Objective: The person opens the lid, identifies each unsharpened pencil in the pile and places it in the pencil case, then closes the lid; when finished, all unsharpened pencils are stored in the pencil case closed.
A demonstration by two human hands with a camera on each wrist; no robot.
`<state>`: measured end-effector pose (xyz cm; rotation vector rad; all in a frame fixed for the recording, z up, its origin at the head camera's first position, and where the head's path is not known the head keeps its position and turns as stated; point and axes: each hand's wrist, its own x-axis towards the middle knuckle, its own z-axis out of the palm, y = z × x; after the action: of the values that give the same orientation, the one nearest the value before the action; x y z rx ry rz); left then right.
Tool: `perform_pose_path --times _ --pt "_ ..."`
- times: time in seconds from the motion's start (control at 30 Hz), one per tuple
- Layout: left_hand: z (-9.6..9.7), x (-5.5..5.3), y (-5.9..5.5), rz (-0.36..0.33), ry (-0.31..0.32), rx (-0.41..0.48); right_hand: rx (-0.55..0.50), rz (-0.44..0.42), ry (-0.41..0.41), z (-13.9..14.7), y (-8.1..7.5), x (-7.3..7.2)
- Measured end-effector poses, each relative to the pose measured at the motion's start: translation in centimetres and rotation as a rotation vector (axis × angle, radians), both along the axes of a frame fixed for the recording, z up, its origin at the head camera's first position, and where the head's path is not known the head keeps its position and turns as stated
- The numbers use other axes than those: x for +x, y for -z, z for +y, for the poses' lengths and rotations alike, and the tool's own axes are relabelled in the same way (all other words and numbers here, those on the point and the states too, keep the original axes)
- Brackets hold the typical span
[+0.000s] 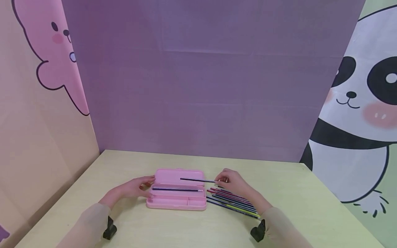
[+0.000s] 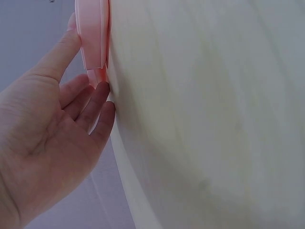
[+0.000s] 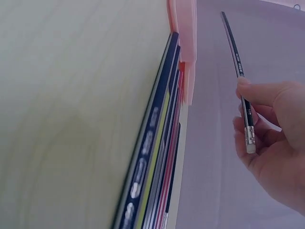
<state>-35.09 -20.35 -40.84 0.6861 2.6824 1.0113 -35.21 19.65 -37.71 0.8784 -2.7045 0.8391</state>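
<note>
A pink pencil case [image 1: 167, 203] lies with its lid folded back on the table, and one dark pencil [image 1: 176, 189] rests in its long rear compartment. Against the case's left end, my left hand [image 1: 136, 187] touches the base with the thumb and the lid side with loosely extended fingers; the left wrist view shows this hand beside the case end [image 2: 93, 33]. My right hand [image 1: 234, 182] pinches another dark pencil [image 1: 196, 179] near its eraser end. This pencil is raised, its far end over the open lid. In the right wrist view its white eraser [image 3: 250, 149] shows below the thumb.
Several pencils [image 1: 232, 203], dark, red and yellow-green, lie in a slanted bundle right of the case, under my right forearm. A low divider [image 1: 187, 200] splits the case's front compartment. Behind the wooden table [image 1: 130, 162] stands a purple backdrop [image 1: 198, 103].
</note>
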Motion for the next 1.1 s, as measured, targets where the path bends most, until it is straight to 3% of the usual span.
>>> perform_pose_path --times 0.2,0.7,1.1 --pt "0.0 0.1 -0.1 -0.009 -0.004 0.004 0.007 0.027 -0.047 -1.0 0.2 -0.3" --pt "-0.2 -0.2 0.2 -0.016 -0.028 0.011 0.01 -0.017 -0.105 -4.2 0.6 -0.7" --pt "-0.1 0.0 0.0 0.001 -0.011 0.002 0.01 -0.074 -0.129 -6.3 1.0 -1.0"
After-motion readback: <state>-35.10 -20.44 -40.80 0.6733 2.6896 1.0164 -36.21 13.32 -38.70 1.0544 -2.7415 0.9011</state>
